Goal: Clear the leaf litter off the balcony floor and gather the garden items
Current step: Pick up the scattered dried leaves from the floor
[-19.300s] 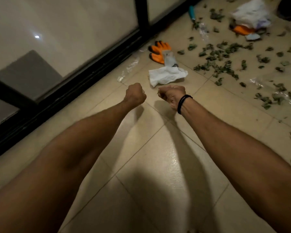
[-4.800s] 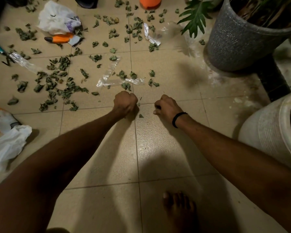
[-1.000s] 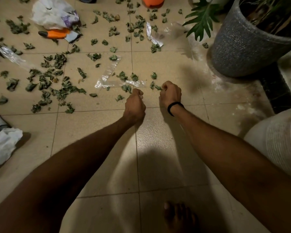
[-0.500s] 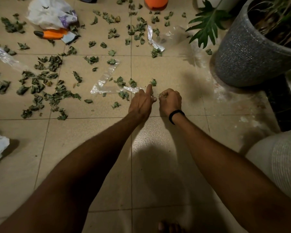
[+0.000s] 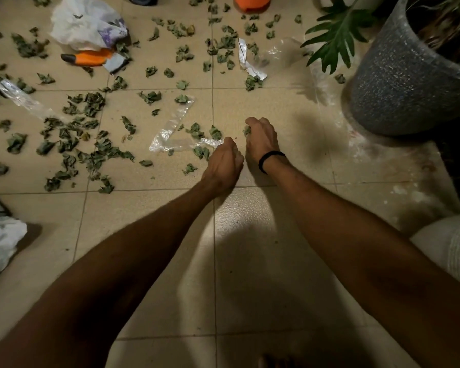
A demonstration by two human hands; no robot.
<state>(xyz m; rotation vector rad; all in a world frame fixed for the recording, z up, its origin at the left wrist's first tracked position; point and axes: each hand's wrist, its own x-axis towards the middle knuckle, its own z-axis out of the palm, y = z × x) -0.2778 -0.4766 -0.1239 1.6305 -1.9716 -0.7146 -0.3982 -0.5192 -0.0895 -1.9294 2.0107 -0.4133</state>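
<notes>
a: any writing i can log?

b: only purple print on the crumpled white bag (image 5: 83, 22), top left. it's too small for me to read.

a: where's the litter?

b: the leaf litter (image 5: 93, 102) is scattered over the tiled floor (image 5: 263, 261), thickest on the left and across the top, thinning out toward my hands.

a: hands?

b: my right hand (image 5: 260, 136) is down at the floor and pinches a crumpled leaf (image 5: 247, 130) in its fingertips. a black wristband (image 5: 270, 159) sits on that wrist. my left hand (image 5: 225, 162) is just beside it, with the fingers curled under. i cannot tell whether anything is inside.

a: the garden items, which way do they lie?

b: the orange-handled tool (image 5: 91, 58) lies flat just below the bag. its long axis runs left to right, with the dark tip pointing left. a clear plastic strip (image 5: 170, 128) runs diagonally from lower left to upper right, and its lower end is near my left hand. a torn white wrapper (image 5: 247, 59) slants from the top down to the right.

a: right side?

b: a grey speckled pot (image 5: 398, 83) stands upright, with a green plant frond (image 5: 335, 30) beside it.
</notes>
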